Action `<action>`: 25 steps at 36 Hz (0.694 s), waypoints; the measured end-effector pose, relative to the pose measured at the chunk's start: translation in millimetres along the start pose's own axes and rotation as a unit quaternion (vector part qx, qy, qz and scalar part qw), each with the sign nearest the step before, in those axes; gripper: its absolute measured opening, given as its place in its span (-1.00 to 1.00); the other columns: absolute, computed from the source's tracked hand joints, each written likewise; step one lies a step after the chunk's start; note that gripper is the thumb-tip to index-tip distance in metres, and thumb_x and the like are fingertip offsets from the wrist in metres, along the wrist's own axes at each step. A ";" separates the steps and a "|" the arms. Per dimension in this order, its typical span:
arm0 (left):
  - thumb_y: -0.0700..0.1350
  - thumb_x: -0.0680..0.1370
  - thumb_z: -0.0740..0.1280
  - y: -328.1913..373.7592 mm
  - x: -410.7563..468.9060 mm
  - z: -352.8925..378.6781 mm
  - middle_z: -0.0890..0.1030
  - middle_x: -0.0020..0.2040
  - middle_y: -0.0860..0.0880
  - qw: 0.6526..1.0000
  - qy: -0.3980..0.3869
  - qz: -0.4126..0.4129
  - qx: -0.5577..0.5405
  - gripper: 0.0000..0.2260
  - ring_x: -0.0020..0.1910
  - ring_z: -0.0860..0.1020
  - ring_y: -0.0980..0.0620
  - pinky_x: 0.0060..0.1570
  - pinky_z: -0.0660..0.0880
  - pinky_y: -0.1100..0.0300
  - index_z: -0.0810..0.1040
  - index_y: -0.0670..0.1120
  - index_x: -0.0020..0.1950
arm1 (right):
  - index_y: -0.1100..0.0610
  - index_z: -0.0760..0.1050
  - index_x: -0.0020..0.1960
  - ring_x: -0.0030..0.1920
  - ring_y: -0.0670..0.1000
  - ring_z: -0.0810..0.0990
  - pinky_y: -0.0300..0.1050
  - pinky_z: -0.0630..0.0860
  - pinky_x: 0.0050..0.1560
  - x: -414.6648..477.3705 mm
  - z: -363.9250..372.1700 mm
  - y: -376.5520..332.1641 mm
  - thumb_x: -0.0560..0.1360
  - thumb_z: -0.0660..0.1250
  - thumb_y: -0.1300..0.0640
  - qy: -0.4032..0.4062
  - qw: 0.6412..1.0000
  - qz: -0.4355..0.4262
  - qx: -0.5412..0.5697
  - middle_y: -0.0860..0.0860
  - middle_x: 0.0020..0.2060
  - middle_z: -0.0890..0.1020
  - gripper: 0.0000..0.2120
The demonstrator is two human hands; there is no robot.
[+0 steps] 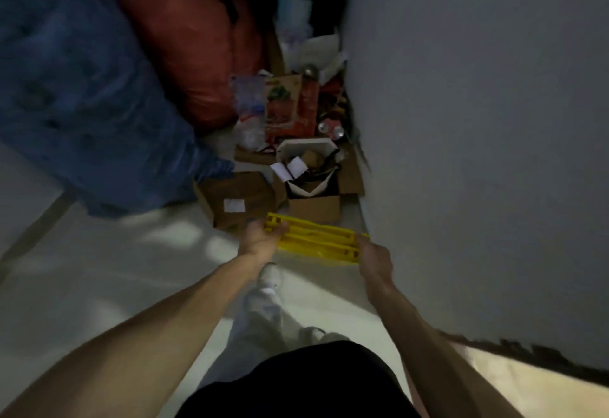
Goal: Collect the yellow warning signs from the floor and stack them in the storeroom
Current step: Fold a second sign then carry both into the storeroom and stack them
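Grip is taken on the yellow warning signs [318,241] at both ends: the left hand [263,236] is curled round the end nearest the closed cardboard box [235,198], thumb over the top edge, and the right hand [374,257] is wrapped round the end beside the white wall [478,120]. The fingers of both hands are clamped on the plastic, not spread. The signs are folded flat, and their long axis runs across the body from one hand to the other, with the right end close to the wall. They are carried low over the pale floor [131,269], just short of the open cardboard box [314,200] (whether the underside touches the floor cannot be told, nor how many signs are in the bundle). Neither hand is nearer than the other, since the load is shared, so a lowering would probably have to be made level and kept off the wall.

The room is dim and narrow. Beyond the boxes, clutter is piled along the wall, and a blue bag [82,104] and a red bag [184,38] are heaped at the left. A white shoe [268,277] is planted just behind the signs.
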State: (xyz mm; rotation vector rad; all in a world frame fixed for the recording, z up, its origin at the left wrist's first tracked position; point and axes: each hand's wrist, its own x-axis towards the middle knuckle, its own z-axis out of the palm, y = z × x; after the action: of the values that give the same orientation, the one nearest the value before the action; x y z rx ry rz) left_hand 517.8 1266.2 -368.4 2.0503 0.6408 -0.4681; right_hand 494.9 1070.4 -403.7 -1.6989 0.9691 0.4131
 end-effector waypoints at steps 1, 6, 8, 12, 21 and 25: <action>0.00 0.55 0.33 4.3 10.1 1.8 0.66 -0.02 -0.18 1.000 -0.023 0.008 0.014 -0.73 0.02 0.60 -0.13 -0.08 0.44 0.11 0.62 -0.20 0.03 | 0.37 0.56 0.14 0.00 0.19 0.54 -0.06 0.34 -0.08 -0.1 -0.2 0.3 0.58 0.26 -0.02 0.015 1.000 0.008 0.016 0.19 -0.08 0.54 -0.57; 0.02 0.51 0.37 30.9 51.0 13.9 0.64 0.09 -0.20 0.984 -0.140 0.057 0.088 -0.62 0.12 0.58 -0.16 -0.07 0.42 0.15 0.55 -0.25 0.18 | 0.20 0.54 -0.15 -0.18 0.12 0.48 -0.07 0.33 -0.16 1.6 2.5 11.2 0.55 0.29 -0.05 0.092 0.988 0.067 0.103 0.15 -0.21 0.53 -0.69; -0.06 0.48 0.43 42.2 59.3 19.9 0.62 0.14 -0.23 0.973 -0.182 0.076 0.117 -0.60 0.15 0.58 -0.17 -0.02 0.44 0.15 0.54 -0.28 0.21 | 0.13 0.50 -0.24 -0.23 0.10 0.46 -0.06 0.33 -0.18 -3.3 4.0 16.0 0.54 0.30 -0.06 0.115 0.981 0.087 0.131 0.11 -0.25 0.52 -0.70; -0.19 0.46 0.45 60.9 72.1 43.2 0.60 0.18 -0.28 0.935 -0.275 0.129 0.181 -0.66 0.18 0.57 -0.21 0.07 0.44 0.13 0.57 -0.29 0.19 | 0.11 0.49 -0.14 -0.27 0.04 0.45 -0.05 0.36 -0.21 -6.1 0.8 27.1 0.57 0.24 0.07 0.154 0.963 0.127 0.183 0.03 -0.27 0.52 -0.83; -0.12 0.47 0.44 92.2 107.0 109.0 0.61 0.18 -0.20 0.878 -0.375 0.163 0.251 -0.65 0.19 0.56 -0.16 0.04 0.42 0.16 0.56 -0.23 0.21 | 0.10 0.60 0.01 -0.38 -0.09 0.33 -0.21 0.22 -0.38 11.3 2.2 60.8 0.50 0.22 0.08 0.236 0.918 0.151 0.279 0.03 -0.21 0.51 -0.79; -0.09 0.47 0.44 91.8 116.5 139.2 0.62 0.17 -0.16 0.844 -0.412 0.192 0.286 -0.63 0.11 0.56 -0.08 -0.02 0.40 0.22 0.57 -0.22 0.22 | 0.11 0.59 -0.07 -0.39 -0.05 0.37 -0.17 0.23 -0.39 25.7 11.2 83.3 0.32 0.16 0.00 0.271 0.889 0.175 0.325 0.04 -0.28 0.56 -0.67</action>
State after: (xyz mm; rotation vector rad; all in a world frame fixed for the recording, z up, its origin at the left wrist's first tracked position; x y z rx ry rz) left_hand 654.6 1136.1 -444.1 2.1428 -0.4860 -1.3054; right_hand 448.5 1063.6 -478.0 -1.0211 1.6204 -0.1807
